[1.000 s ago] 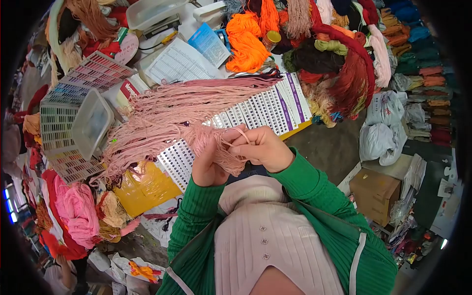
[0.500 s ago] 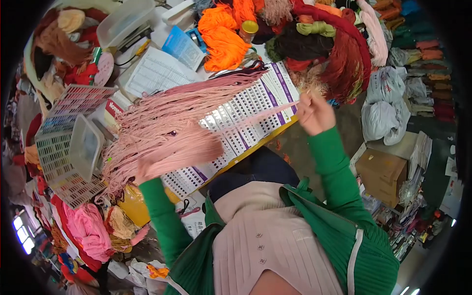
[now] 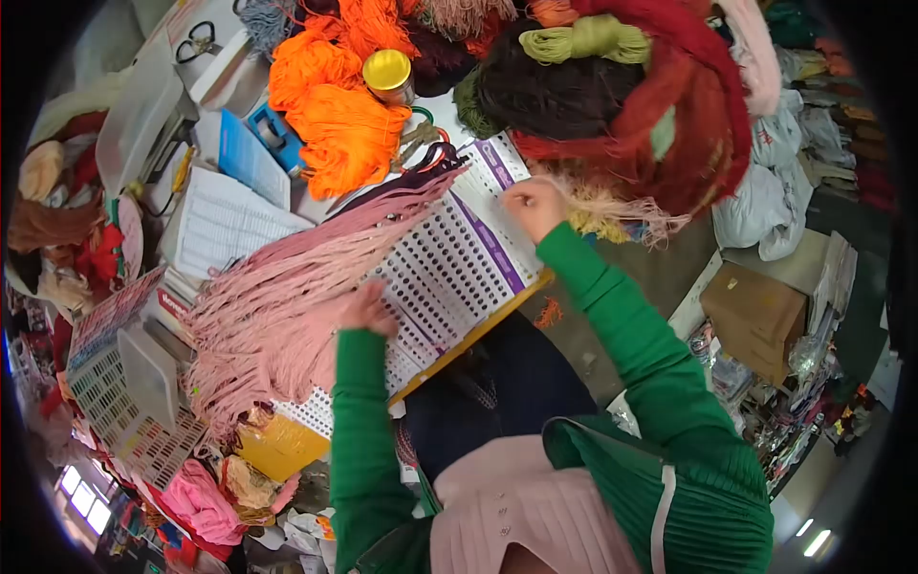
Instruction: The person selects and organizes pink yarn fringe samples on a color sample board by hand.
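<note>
My left hand (image 3: 368,308) lies on the near edge of pink yarn strands (image 3: 296,316), its fingers loosely stretched out. The strands spread in long bundles, pale pink to dusky rose, over a white card printed with rows of dark dots (image 3: 430,273) and purple bands. My right hand (image 3: 535,206) is closed over the card's right end, fingers curled in; whatever they hold is hidden. Just beyond its wrist hangs a tuft of pale loose threads (image 3: 622,206).
Orange yarn (image 3: 349,134), a yellow-lidded jar (image 3: 387,75) and scissors (image 3: 196,43) are at the back. Dark red yarn (image 3: 688,143) is heaped right. Papers (image 3: 229,220), a clear plastic box (image 3: 148,373) and a slotted rack (image 3: 124,421) stand left. A cardboard box (image 3: 755,311) sits lower right.
The pink skein stretched between my hands now lies among the other strands. My left hand moved right onto the yarn; my right hand came in over the card. The view has shifted.
</note>
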A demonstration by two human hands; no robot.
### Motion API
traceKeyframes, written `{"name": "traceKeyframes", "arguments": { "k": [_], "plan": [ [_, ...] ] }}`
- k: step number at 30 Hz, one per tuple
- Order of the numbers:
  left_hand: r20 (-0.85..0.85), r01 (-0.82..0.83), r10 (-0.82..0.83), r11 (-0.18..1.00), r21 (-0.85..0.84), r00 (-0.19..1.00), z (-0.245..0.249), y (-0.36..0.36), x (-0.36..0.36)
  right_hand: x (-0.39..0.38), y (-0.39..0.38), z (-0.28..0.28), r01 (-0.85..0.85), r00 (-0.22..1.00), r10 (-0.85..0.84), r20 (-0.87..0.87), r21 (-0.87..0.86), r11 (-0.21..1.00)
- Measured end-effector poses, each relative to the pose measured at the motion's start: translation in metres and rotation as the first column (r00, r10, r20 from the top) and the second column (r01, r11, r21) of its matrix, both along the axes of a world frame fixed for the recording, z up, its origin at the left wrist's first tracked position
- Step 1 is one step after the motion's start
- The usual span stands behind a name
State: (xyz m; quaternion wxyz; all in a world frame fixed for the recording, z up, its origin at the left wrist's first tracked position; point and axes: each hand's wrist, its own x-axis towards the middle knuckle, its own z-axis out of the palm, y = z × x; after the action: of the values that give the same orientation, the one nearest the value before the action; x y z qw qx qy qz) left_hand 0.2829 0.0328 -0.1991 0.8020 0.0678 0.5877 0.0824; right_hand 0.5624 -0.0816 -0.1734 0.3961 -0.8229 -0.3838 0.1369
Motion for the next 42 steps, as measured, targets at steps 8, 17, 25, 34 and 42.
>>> {"name": "traceKeyframes", "arguments": {
  "k": [8,17,25,34,42],
  "plan": [
    [-0.043,0.231,-0.243,0.835,0.499,0.969,-0.048,-0.038,0.171,-0.008,0.039,-0.076,-0.065,0.992,0.078,-0.101,0.122,0.99],
    [-0.54,0.673,-0.409,0.346,0.654,0.735,-0.058,-0.027,0.163,-0.001,0.036,-0.084,-0.021,0.997,0.016,0.075,0.067,0.998],
    [-0.198,0.336,-0.276,0.663,0.669,0.94,-0.056,-0.021,0.165,-0.012,0.028,-0.067,-0.407,0.897,0.399,0.189,-0.001,0.914],
    [-0.335,0.33,-0.072,0.456,0.827,0.939,-0.097,-0.036,0.174,0.0,0.033,-0.066,-0.429,0.903,0.428,-0.027,-0.027,0.903],
    [-0.139,0.216,-0.167,0.811,0.543,0.976,-0.061,-0.025,0.174,-0.001,0.034,-0.061,-0.408,0.913,0.407,-0.039,-0.047,0.912]
  ]
}}
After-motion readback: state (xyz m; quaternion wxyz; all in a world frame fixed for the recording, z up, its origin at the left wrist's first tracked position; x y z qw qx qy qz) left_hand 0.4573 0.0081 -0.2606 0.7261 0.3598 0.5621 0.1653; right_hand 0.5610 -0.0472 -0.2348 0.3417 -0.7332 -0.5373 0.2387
